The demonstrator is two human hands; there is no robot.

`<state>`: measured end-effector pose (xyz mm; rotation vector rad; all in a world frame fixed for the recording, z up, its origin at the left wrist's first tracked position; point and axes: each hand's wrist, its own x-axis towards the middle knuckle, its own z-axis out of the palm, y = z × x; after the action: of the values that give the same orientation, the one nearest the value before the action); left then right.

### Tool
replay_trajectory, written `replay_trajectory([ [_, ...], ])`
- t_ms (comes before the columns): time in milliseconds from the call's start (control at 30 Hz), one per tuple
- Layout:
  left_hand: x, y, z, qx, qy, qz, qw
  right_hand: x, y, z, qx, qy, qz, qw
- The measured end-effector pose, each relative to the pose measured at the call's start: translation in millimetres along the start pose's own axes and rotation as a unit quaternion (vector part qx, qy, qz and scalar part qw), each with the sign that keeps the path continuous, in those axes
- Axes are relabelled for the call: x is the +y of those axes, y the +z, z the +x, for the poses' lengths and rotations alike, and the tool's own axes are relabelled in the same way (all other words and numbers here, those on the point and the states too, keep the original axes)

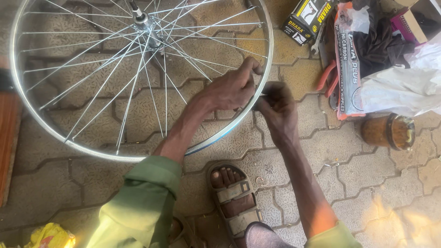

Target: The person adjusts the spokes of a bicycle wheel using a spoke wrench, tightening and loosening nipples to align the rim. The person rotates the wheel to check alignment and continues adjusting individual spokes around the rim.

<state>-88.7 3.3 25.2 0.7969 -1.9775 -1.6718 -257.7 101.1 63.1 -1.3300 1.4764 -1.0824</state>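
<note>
A bicycle wheel (138,78) is being held flat over the paved ground (367,183), its hub (144,23) lying toward the upper left and its rim (27,101) curving round toward the hands. The left hand (229,89) is being rested over the rim's right-hand edge, its fingers curled and pressed down onto the rim and the spokes (101,87) there. Just beside it, outside the rim, the right hand (275,110) is being closed in a pinch on something small at the rim; what is being pinched cannot be told. The rim edge lies between both hands, the left being slightly nearer the hub. Below, a sandalled foot (232,195) is being kept on the paving. Further right, red-handled pliers (327,78), a printed packet (349,69) and a brown jar (388,132) are lying well apart from the hands.
</note>
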Motion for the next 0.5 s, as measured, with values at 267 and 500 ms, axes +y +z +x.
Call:
replay_trajectory([
  [267,15,-4,-4,0.002,0.003,0.017,1.000,14,-9,1,-0.019,0.008,0.008,1.000],
  [500,11,0,-5,0.044,0.000,0.018,0.999,58,-70,-4,0.146,0.067,-0.364,0.918],
])
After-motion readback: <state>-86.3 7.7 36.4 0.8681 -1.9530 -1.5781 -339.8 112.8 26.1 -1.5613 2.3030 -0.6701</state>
